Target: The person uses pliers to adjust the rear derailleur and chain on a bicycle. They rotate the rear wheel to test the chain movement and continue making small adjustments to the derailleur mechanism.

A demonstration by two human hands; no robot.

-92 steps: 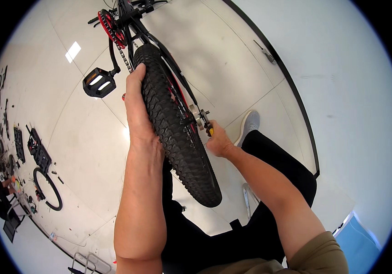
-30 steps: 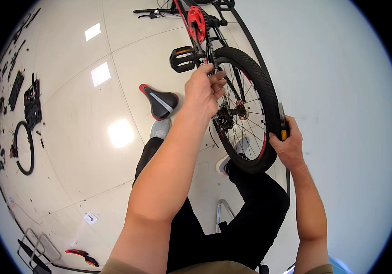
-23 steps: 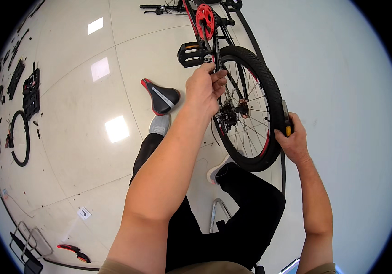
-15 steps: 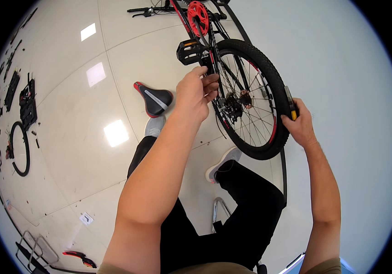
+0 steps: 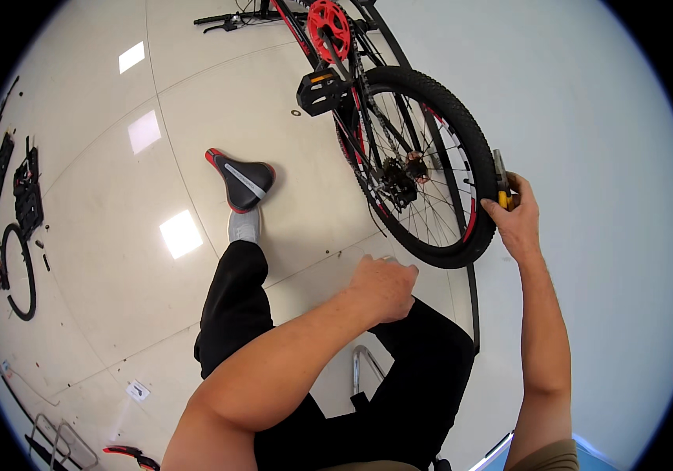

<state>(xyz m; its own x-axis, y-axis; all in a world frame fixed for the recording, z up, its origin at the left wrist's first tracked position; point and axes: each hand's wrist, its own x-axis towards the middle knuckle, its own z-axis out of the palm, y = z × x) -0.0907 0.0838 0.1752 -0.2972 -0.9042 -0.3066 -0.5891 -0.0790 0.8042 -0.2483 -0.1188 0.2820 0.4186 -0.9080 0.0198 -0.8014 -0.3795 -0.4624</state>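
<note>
My right hand (image 5: 520, 221) holds a pair of pliers (image 5: 502, 179) with yellow grips, jaws pointing up, against the outer side of a black knobbly tyre (image 5: 474, 141). Its thumb lies on or close to the tread. The tyre belongs to a spoked bicycle wheel with rear sprockets and a derailleur (image 5: 401, 188). Below the wheel, in front of my right knee, my left hand (image 5: 387, 289) is curled closed, back upward. Whatever it may hold is hidden. Beyond the derailleur are the black pedal (image 5: 320, 92) and the red chainring (image 5: 328, 30).
A black-and-red saddle (image 5: 244, 179) lies on the tiled floor by my left shoe (image 5: 244, 226). Farther left are an open black tool case (image 5: 29, 188) and a loose black tyre-like ring (image 5: 30, 275). A pale wall or panel (image 5: 587, 157) runs along the right.
My left hand has left the bicycle frame beside the wheel and come back toward my lap, its fingers now curled. The right hand stays at the tyre with the pliers. The view has shifted slightly.
</note>
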